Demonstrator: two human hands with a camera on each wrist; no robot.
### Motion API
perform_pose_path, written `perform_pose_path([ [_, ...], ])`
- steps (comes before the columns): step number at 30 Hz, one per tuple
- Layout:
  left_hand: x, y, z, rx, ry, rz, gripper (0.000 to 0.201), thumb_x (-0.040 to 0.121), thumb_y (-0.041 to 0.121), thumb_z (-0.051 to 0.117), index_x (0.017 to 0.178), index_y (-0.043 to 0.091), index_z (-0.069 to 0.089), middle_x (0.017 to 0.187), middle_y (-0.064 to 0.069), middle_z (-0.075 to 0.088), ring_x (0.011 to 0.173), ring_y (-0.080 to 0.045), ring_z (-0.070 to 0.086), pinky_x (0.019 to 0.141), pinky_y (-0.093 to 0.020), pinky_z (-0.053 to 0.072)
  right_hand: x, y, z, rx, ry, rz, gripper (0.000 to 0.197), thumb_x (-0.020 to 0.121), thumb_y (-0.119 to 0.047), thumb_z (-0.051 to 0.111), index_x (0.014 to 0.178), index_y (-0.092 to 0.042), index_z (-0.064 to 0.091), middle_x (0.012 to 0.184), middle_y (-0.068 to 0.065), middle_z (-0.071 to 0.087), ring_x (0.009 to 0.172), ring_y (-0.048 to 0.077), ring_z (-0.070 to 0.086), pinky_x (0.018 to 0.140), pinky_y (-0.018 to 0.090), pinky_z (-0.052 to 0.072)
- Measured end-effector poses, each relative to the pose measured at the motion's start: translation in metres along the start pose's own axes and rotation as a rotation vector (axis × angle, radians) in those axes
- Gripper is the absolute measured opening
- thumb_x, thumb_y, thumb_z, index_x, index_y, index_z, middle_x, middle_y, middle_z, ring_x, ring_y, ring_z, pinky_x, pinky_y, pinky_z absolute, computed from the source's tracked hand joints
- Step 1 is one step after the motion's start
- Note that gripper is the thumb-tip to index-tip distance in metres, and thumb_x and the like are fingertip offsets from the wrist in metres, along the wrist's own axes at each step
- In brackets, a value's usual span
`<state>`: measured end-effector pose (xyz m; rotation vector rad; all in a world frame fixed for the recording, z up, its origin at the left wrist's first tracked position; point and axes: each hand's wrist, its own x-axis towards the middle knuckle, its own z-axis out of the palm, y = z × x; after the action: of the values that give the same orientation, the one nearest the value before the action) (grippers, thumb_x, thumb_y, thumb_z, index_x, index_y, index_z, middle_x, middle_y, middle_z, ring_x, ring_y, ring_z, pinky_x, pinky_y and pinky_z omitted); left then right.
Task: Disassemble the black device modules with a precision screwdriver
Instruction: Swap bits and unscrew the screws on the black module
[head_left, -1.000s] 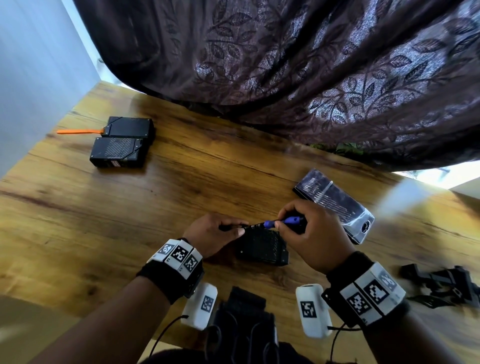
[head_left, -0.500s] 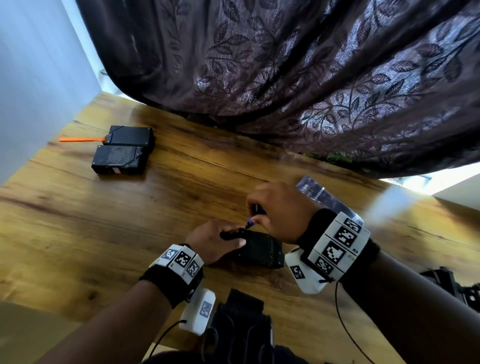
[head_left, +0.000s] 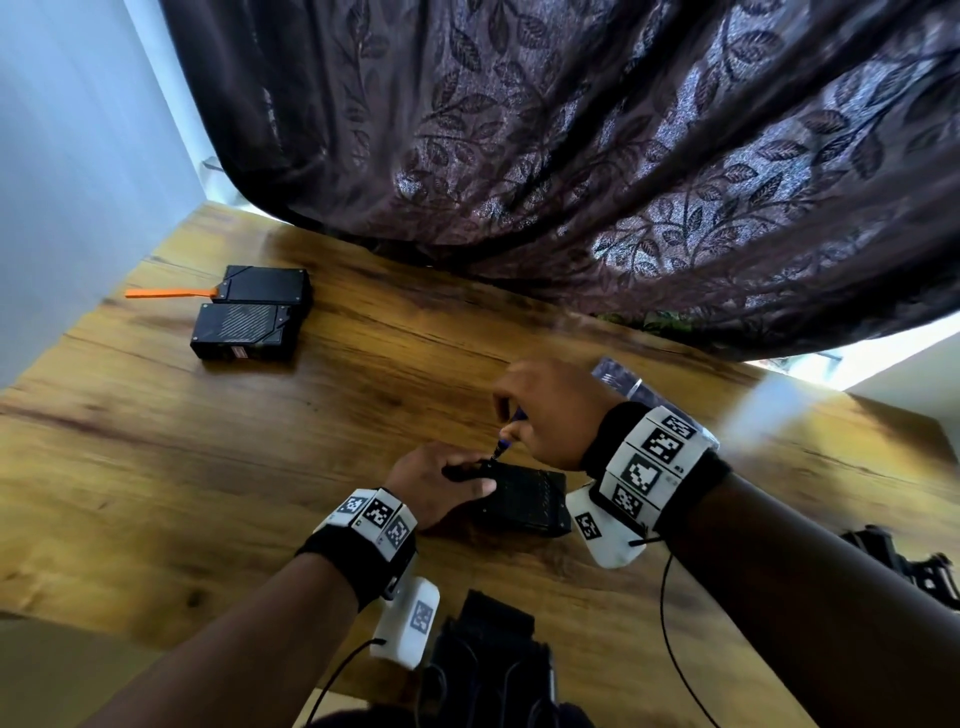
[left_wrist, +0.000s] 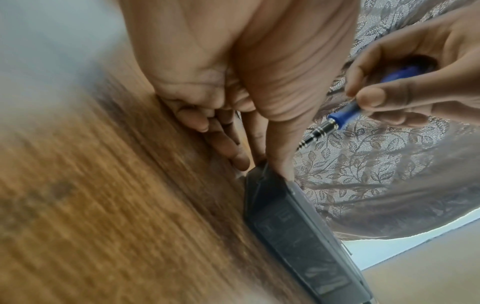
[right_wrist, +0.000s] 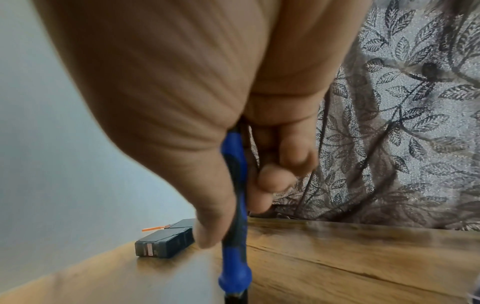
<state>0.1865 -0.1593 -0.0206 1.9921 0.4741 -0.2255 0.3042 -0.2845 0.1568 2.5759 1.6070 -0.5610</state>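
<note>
Backlit daylight through curtain (head_left: 623, 182); wrist views blurred.

The table (head_left: 260, 467) is lightly glossy grained wood, the curtain (head_left: 623, 156) cloth; the screwdriver (left_wrist: 344, 116) has a smooth plastic handle and shiny metal collar.
</note>
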Motion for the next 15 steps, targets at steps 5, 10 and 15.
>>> perform_pose_path([
  [5, -0.001, 0.0018, -0.0012, 0.0, -0.014, -0.003, 0.047, 0.082, 0.058, 0.076, 0.127, 0.047, 0.066, 0.133, 0.014, 0.061, 0.123, -0.008, 0.056, 0.106, -0.031, 0.046, 0.0008, -0.0019, -0.0022, -0.133, -0.024, 0.11, 0.026, 0.099, -0.048, 0.056, 0.098, -0.023, 0.063, 0.094, -0.001, 0.065, 0.086, 0.019, 0.061, 0.077, 0.038, 0.055],
  [10, -0.0022, 0.0046, -0.0023, -0.01, -0.031, -0.014, 0.047, 0.083, 0.057, 0.076, 0.127, 0.046, 0.066, 0.134, 0.011, 0.061, 0.124, -0.011, 0.056, 0.104, -0.028, 0.046, -0.0024, 0.0007, 0.001, -0.075, 0.01, 0.065, 0.034, 0.091, -0.036, 0.071, 0.121, -0.027, 0.057, 0.119, -0.004, 0.049, 0.094, 0.017, 0.056, 0.079, 0.038, 0.054],
  [15, -0.0031, 0.0079, -0.003, -0.014, -0.029, -0.018, 0.048, 0.085, 0.052, 0.077, 0.13, 0.041, 0.066, 0.131, 0.013, 0.061, 0.122, -0.008, 0.056, 0.101, -0.025, 0.044, -0.0038, 0.0022, -0.0021, 0.011, 0.009, 0.018, 0.026, 0.089, -0.024, 0.073, 0.111, -0.03, 0.061, 0.11, -0.01, 0.054, 0.097, 0.013, 0.055, 0.082, 0.035, 0.05],
])
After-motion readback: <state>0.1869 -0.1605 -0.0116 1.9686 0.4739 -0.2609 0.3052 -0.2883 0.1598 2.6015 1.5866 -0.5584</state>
